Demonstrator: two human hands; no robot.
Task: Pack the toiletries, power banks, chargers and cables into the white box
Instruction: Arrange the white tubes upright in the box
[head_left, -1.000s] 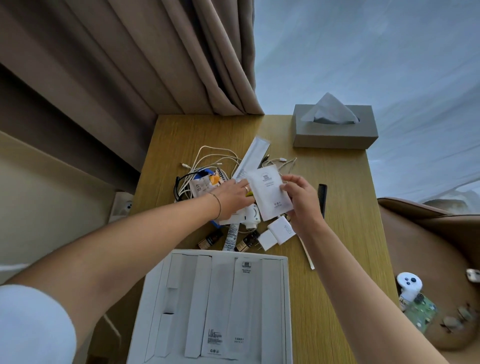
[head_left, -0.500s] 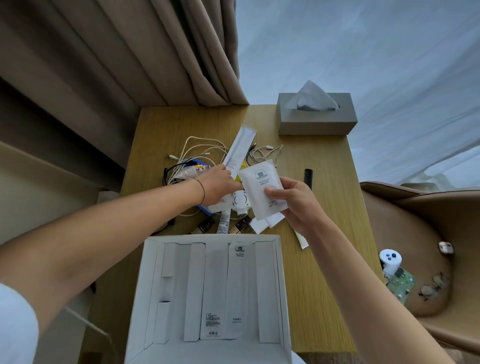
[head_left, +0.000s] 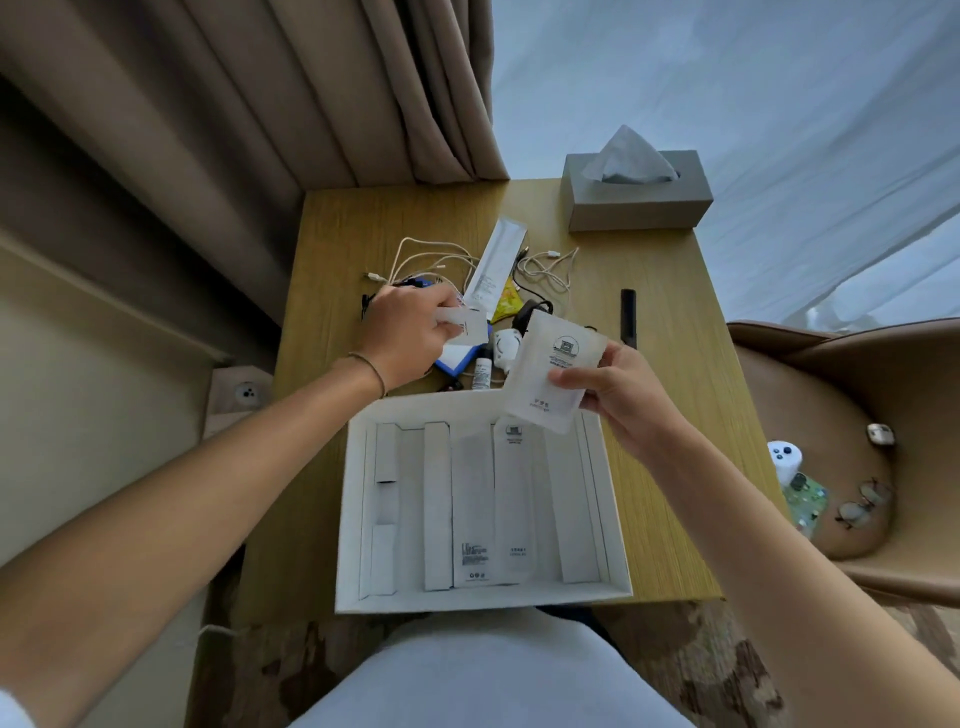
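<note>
- White box: sits at the lower centre of the frame on the near edge of the desk, open side up; its near rim reaches, perhaps slightly overhangs, that edge. Long flat packets lie side by side inside, lengthwise, which leaves a free strip along the right wall.
- Right hand: thumb and fingers pinch a white sachet by its lower right part. The sachet hangs over the box's far right corner, tilted, not touching the packets below. Judged: held there to drop into the free strip.
- Left hand: fingers curled round a small white packet, lifted just above the pile at centre frame.
- Pile still unpacked: white cables, a long white packet, a yellow sachet, a small tube, a round white charger and a blue item, partly hidden.
- Room: bare desk to the right of the box; a black comb lies well apart from the pile. A tissue box takes the upper right corner of the desk.
- Risk, judged: cables tangle, so lifting one may drag its neighbours.
</note>
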